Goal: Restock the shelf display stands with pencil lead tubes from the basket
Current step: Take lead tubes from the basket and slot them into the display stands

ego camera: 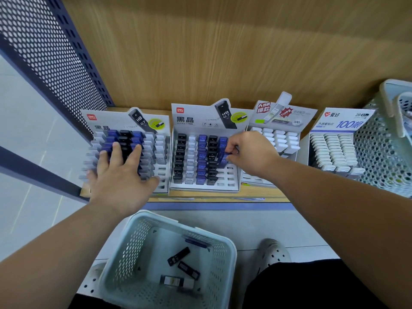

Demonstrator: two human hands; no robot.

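Two grey display stands hold rows of black, blue and white pencil lead tubes on the wooden shelf. My left hand (120, 175) lies flat, fingers spread, on the tubes of the left stand (160, 130). My right hand (247, 150) pinches a blue lead tube (226, 156) at the fifth column of the middle stand (229, 184), whose right-hand slots are bare. A pale green basket (225, 246) stands on the floor below, with a few black and clear lead tubes (178, 256) lying in it.
Two more stands with white tubes (276, 137) (330, 150) sit to the right. A second perforated basket (379, 148) stands on the shelf's far right. A perforated metal panel (44, 52) closes the left side. My shoe (274, 253) is beside the floor basket.
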